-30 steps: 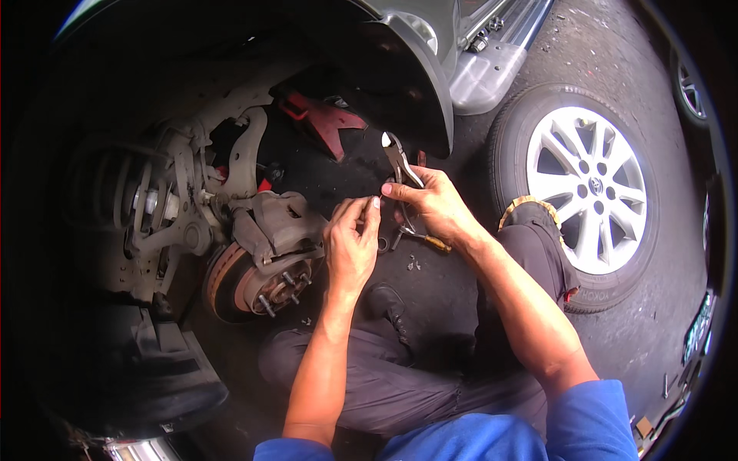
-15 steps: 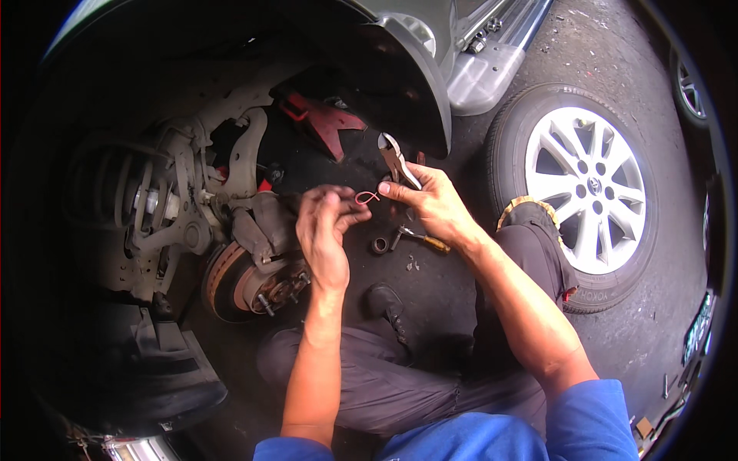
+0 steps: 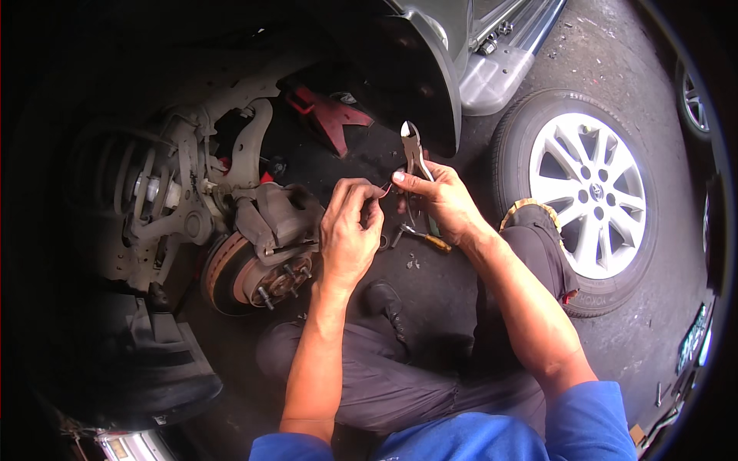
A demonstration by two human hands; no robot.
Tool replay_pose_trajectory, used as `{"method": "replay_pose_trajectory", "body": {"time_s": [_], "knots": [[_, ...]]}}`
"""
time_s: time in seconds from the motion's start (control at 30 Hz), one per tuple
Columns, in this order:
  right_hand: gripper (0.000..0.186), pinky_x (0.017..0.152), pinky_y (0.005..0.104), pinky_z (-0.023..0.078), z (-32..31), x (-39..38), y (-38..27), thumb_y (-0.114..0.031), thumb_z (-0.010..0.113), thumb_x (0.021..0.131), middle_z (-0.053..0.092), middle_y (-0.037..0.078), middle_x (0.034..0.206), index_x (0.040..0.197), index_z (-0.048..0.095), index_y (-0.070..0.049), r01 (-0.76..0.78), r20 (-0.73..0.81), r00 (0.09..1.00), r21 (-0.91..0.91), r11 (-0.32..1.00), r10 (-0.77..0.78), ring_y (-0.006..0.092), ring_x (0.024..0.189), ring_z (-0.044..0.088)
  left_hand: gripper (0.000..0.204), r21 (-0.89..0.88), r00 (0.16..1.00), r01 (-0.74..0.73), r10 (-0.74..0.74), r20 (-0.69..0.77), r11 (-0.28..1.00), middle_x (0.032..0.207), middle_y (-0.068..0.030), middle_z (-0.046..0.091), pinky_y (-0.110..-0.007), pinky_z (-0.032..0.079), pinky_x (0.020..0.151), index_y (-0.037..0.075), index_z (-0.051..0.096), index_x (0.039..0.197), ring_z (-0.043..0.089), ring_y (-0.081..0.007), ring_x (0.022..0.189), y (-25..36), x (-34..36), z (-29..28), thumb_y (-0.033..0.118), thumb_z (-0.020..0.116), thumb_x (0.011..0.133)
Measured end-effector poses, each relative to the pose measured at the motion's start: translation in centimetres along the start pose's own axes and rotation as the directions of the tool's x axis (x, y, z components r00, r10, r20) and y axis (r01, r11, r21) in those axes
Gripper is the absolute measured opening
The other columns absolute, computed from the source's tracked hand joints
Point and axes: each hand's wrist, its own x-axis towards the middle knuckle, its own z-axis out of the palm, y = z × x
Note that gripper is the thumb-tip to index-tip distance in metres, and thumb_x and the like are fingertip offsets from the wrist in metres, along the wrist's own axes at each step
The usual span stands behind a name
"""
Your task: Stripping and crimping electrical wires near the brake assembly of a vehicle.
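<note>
My left hand [image 3: 350, 234] is closed, pinching a thin red wire [image 3: 387, 190] between its fingertips and those of my right hand [image 3: 450, 203]. My right hand grips metal cutting pliers [image 3: 412, 142], jaws pointing up, with its thumb over the wire. To the left, a brake disc [image 3: 223, 273] with exposed studs sits below its caliper [image 3: 280, 215]. A yellow-handled tool [image 3: 437, 243] lies on the floor [image 3: 415, 300] below my hands.
A red jack stand [image 3: 334, 123] stands under the car behind the wheel-arch liner [image 3: 423, 77]. At the right, a removed wheel [image 3: 592, 253] lies flat beside my bent leg [image 3: 530, 261]. A coil spring and suspension arms [image 3: 184, 215] fill the left.
My left hand went left with looser fingers, showing a red wire loop, then came back to meet my right hand. The pliers have moved slightly up and right.
</note>
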Motion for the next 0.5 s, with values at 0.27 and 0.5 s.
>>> {"method": "replay_pose_trajectory", "body": {"time_s": [0.27, 0.5], "knots": [[0.019, 0.063, 0.0273, 0.055, 0.4, 0.0, 0.6, -0.022, 0.08, 0.096, 0.067, 0.0, 0.079, 0.095, 0.068, -0.007, -0.093, -0.005, 0.996, 0.112, 0.989, 0.094, 0.0119, 0.064, 0.066, 0.019, 0.284, 0.954, -0.291, 0.299, 0.013, 0.914, 0.104, -0.0103, 0.067, -0.044, 0.054, 0.08, 0.0, 0.064, 0.09, 0.065, -0.0313, 0.093, -0.4, 0.3, -0.4, -0.011, 0.071, 0.076], [0.018, 0.068, 0.0278, 0.051, 0.2, -0.2, -0.3, -0.021, 0.079, 0.098, 0.07, 0.0, 0.08, 0.096, 0.071, -0.005, 0.017, 0.021, 1.0, -0.114, 0.993, -0.015, 0.0096, 0.073, 0.064, 0.015, 0.293, 0.982, -0.149, 0.108, 0.153, 0.945, 0.108, -0.0131, 0.069, -0.041, 0.056, 0.08, -0.001, 0.073, 0.103, 0.068, -0.0319, 0.096, -0.5, -0.2, -1.0, 0.0, 0.073, 0.088]]}}
